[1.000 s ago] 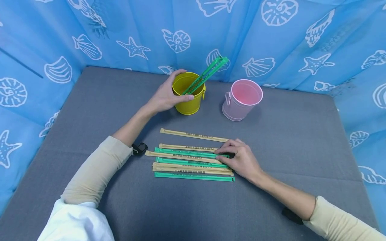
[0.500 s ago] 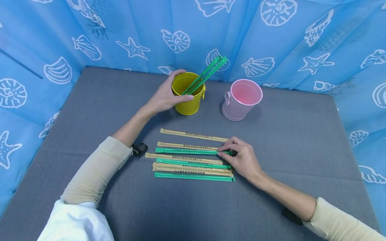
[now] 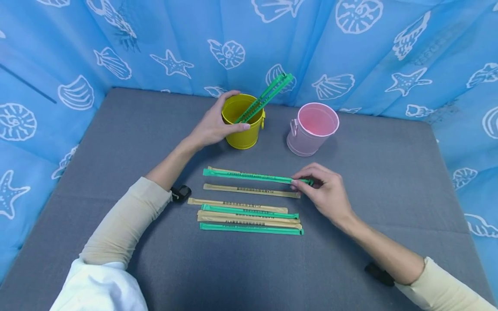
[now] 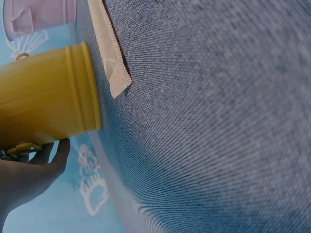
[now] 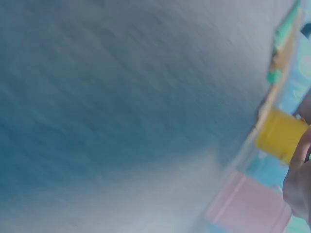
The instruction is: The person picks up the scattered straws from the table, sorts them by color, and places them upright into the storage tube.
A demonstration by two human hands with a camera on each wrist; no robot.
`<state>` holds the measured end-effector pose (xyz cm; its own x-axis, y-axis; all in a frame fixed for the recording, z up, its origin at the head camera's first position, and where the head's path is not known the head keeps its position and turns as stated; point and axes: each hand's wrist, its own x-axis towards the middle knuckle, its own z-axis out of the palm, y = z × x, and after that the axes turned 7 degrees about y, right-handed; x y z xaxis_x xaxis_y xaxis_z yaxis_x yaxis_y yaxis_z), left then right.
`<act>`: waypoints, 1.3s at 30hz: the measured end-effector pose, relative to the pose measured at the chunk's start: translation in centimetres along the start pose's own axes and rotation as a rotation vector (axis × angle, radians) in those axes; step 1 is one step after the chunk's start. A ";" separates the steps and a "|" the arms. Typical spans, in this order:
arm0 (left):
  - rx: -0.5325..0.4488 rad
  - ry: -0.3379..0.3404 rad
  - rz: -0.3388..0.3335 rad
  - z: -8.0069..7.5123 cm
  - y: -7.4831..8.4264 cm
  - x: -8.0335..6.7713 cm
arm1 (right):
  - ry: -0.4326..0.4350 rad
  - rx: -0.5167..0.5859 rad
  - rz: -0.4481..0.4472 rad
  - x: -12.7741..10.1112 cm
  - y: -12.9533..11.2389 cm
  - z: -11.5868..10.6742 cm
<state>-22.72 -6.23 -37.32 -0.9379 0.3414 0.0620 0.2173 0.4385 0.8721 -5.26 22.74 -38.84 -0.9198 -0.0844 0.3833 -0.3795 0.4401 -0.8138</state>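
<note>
My left hand grips the yellow bucket at the back of the grey table; two green wrapped sticks lean out of it. In the left wrist view the yellow bucket fills the left side, with my fingers around it. My right hand pinches the right end of a green wrapped stick, lifted just above the beige ones. Below lies a row of beige sticks and green sticks. The right wrist view is blurred.
An empty pink bucket stands to the right of the yellow one. A blue curtain with shell prints encloses the table on three sides. A small black object sits by my left forearm.
My right hand has pinched one green stick out of the row and raised it toward the back, over the farthest beige stick. The left hand has stayed on the yellow bucket.
</note>
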 end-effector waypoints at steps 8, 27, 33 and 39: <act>-0.019 -0.002 0.007 0.1 -0.1 0.0 | 0.031 0.096 0.014 2.2 -3.6 -1.4; -0.066 -0.006 0.011 0.3 -0.5 0.0 | 0.179 -0.010 0.022 6.3 -3.8 -4.7; -0.041 0.002 0.011 0.3 -0.4 -0.1 | 0.204 0.010 0.058 7.5 -4.4 -5.2; -0.055 0.010 0.038 0.2 -0.5 0.0 | 0.248 -0.033 0.086 8.9 -4.5 -5.7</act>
<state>-22.78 -6.25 -37.82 -0.9320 0.3482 0.1005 0.2379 0.3787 0.8944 -11.11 25.05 -29.28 -0.8941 0.1746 0.4124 -0.2942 0.4654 -0.8348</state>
